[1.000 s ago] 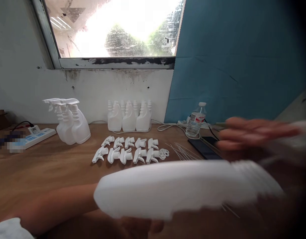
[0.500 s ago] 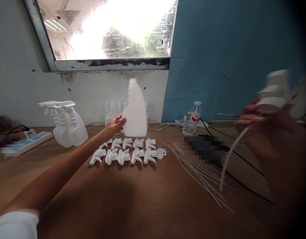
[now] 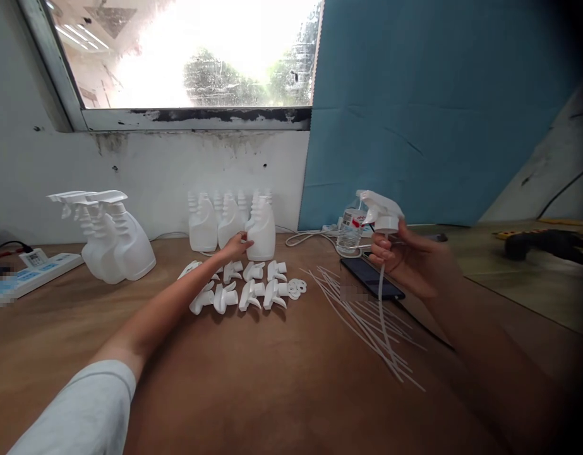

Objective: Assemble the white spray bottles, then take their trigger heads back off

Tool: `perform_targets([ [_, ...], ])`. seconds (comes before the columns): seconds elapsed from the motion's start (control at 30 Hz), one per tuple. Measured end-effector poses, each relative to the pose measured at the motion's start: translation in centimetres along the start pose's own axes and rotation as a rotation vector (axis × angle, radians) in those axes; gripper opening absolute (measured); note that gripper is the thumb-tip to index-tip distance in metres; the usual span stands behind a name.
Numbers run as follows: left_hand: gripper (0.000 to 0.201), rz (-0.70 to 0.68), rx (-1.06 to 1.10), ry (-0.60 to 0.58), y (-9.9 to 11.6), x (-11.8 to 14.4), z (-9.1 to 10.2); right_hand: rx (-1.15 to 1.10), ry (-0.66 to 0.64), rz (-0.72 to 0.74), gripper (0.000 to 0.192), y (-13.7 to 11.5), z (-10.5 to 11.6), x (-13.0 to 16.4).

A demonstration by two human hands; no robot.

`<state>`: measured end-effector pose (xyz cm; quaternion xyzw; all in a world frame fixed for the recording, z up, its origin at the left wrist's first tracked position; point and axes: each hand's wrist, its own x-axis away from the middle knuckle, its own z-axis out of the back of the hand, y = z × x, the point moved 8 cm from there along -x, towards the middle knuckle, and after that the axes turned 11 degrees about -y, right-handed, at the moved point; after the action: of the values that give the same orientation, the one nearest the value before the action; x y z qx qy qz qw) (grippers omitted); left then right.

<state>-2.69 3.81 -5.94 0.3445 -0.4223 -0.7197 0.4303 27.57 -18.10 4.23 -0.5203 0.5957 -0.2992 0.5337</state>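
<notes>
At far left, a white power strip (image 3: 33,268) lies on the wooden table (image 3: 272,379), its markings blurred and unreadable. Beside it stand capped spray bottles (image 3: 114,243). The left hand (image 3: 234,246) reaches far across, fingers curled around an uncapped white bottle (image 3: 261,230) standing upright at the front of a row against the stained wall under the bright window (image 3: 187,57). Loose trigger heads (image 3: 244,287) lie in rows nearer. Thin dip tubes (image 3: 367,316) are scattered to the right. The right hand (image 3: 405,259) pinches a trigger sprayer (image 3: 381,215), its tube hanging down, over a dark phone (image 3: 371,278). A water bottle (image 3: 348,230), with an illegible red label, is partly hidden behind it.
</notes>
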Motion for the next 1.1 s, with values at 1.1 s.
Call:
perform_targets([
  [1.1, 0.040, 0.066, 0.705, -0.534, 7.5, 22.6, -12.2, 0.402, -0.529, -0.528, 0.045, 11.7, -12.2, 5.1],
])
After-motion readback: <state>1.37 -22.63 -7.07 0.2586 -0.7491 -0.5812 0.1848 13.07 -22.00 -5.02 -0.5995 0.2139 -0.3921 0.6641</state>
